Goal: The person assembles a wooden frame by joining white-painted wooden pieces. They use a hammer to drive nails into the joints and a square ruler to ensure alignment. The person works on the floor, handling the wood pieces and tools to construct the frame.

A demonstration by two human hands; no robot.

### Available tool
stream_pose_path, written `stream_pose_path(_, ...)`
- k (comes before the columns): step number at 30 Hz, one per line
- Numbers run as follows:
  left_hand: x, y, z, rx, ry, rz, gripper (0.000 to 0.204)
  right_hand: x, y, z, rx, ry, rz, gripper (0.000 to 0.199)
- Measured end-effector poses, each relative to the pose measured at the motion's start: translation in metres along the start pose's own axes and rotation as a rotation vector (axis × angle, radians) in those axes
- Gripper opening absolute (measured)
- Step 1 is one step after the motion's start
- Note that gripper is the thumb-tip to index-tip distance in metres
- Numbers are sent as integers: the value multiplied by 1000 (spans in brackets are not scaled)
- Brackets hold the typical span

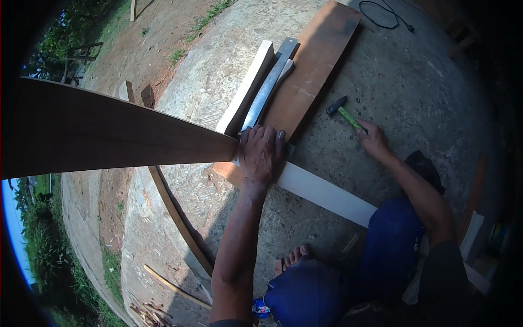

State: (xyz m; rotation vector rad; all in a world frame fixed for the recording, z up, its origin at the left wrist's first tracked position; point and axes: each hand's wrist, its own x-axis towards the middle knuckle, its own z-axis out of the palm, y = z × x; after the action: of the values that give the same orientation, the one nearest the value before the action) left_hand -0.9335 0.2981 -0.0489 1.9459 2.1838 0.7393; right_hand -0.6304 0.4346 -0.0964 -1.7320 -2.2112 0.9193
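My right hand (373, 139) is closed round the green handle of a hammer (347, 116), whose dark head points up and left, just above the concrete. Farther left, my left hand (262, 154) grips a pale wooden board (327, 195) near its end, fingers curled over the edge. That board runs right toward my blue-clad knee. At the same end it meets a wide dark board (120, 128) that stretches away to the left. Whether a nail sits under my left fingers is hidden.
Beyond my left hand lie a reddish-brown plank (316, 60), a flat metal rule (269, 82) and a pale wood piece (248, 87). A black cord (381, 24) rests on the concrete at the far right. Thin wooden strips (182, 220) lie at the left.
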Motion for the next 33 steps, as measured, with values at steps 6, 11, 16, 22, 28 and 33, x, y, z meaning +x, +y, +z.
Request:
stream_pose_path(6,0,-1,1,20,1,-5,27,10,-88,29,201,-203,-380,34)
stream_pose_path(11,-1,-5,-2,-33,-7,33,22,9,-154,59,407,-689,-276,32)
stream_pose_path(16,-9,-12,6,-116,182,67,25,8,-135,67,515,-711,-110,25)
stream_pose_path(22,-19,-16,10,-64,206,-53,34,44,-58,32,582,-611,-65,33)
stream_pose_path(28,-18,-12,0,-94,210,-25,31,60,2,19,658,-523,-66,38)
stream_pose_path(33,-20,-10,3,-99,191,-50,29,26,0,-12,544,-388,-98,53)
